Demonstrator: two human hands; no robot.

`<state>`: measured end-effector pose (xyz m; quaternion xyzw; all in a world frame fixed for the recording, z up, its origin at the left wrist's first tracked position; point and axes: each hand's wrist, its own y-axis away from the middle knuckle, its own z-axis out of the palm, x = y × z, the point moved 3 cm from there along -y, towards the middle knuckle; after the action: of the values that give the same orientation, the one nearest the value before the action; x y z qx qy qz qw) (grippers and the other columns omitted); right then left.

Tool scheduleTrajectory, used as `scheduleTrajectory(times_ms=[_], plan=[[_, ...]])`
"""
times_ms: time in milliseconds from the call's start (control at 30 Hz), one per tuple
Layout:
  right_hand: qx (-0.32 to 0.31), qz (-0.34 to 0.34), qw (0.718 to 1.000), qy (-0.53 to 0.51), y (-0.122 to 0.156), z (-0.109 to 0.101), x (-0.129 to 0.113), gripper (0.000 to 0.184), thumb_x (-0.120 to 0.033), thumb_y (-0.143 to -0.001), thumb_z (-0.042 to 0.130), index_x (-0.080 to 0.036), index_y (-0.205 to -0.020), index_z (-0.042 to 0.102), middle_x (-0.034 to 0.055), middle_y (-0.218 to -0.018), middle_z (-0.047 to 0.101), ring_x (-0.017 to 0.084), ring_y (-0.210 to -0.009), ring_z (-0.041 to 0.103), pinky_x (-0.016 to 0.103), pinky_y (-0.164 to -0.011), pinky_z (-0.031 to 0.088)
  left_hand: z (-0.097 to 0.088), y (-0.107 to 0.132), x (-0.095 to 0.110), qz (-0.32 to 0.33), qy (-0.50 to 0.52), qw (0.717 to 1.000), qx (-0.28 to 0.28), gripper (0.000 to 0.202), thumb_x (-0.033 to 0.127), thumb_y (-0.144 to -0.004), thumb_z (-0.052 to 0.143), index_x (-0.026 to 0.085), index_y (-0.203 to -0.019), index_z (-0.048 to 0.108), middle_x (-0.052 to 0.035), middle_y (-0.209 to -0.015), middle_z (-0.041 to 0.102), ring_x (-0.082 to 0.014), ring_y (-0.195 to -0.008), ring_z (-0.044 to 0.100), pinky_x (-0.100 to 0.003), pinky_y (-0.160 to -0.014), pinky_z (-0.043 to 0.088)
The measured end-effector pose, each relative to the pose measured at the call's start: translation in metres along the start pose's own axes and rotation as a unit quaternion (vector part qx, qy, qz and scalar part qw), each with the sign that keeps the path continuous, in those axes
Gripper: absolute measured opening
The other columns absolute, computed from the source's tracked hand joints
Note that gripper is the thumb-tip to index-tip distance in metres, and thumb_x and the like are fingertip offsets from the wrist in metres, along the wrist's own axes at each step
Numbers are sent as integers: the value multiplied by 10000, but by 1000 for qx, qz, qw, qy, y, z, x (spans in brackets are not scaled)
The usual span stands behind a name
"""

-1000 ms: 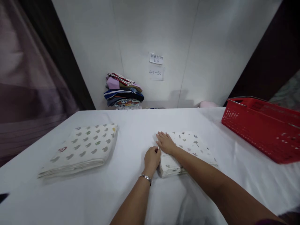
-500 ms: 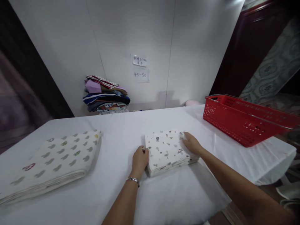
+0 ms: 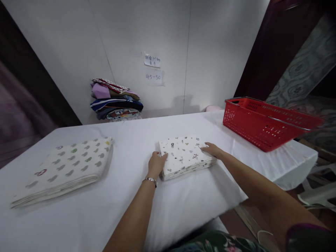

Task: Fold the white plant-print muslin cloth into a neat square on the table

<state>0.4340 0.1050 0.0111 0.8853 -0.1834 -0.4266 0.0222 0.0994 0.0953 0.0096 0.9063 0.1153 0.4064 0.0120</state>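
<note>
A small folded white cloth with tiny printed figures [image 3: 183, 155] lies on the white table [image 3: 147, 133] in front of me. My left hand [image 3: 155, 164] rests against its left edge, fingers curled onto the cloth's rim. My right hand [image 3: 213, 149] lies flat on its right edge with the fingers stretched out. A silver bracelet sits on my left wrist. A larger folded white cloth with grey and green shapes [image 3: 65, 168] lies further left, apart from both hands.
A red plastic basket [image 3: 265, 122] stands at the table's right end. A pile of folded coloured clothes [image 3: 115, 101] sits against the white wall at the back, below two paper notes [image 3: 152, 68]. The table's right edge drops off near my right arm.
My right hand has slid across the small cloth from its left side to its right edge. My left hand stays at the left edge. The view has swung to the right.
</note>
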Motion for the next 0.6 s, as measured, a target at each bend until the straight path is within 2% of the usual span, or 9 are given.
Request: scheduleTrajectory(times_ms=[133,233,367,467,600], plan=[[-9,-31,998,-51,3,5,0,722,-424,-678,702,-140,-1300,469,143,-1211,577,241,-1000,601,318,-850,465,-1,-3,-8,-9,78,997,-3,650,482,-685,634,129,-1197,446,-142,-1065,626,-239,-955,604,-300,-755,451],[-9,-55,995,-88,8,12,-4,710,-411,-719,672,-160,-1335,425,142,-1229,559,211,-961,618,290,-818,478,-11,-8,-17,-4,113,994,12,654,452,-666,660,132,-1196,448,-93,-934,652,-202,-842,623,-275,-702,457],[-13,-76,994,-78,15,26,-12,670,-368,-719,679,-153,-1314,458,135,-1144,606,212,-924,626,281,-790,482,-25,-8,-30,12,60,998,25,673,473,-665,650,130,-1207,445,-59,-803,649,-207,-759,620,-283,-658,451],[-25,-72,996,-47,15,33,-11,651,-352,-714,678,-144,-1298,477,119,-1064,643,217,-882,633,295,-782,482,-27,0,-34,13,9,999,33,641,454,-682,640,132,-1205,456,-84,-885,652,-222,-830,614,-290,-697,445],[-17,-68,997,-9,10,32,-6,736,-395,-675,702,-128,-1315,454,145,-1133,611,261,-976,598,343,-865,440,-25,11,-29,21,-29,998,48,631,460,-708,617,132,-1221,453,-114,-980,640,-236,-890,603,-301,-735,436]])
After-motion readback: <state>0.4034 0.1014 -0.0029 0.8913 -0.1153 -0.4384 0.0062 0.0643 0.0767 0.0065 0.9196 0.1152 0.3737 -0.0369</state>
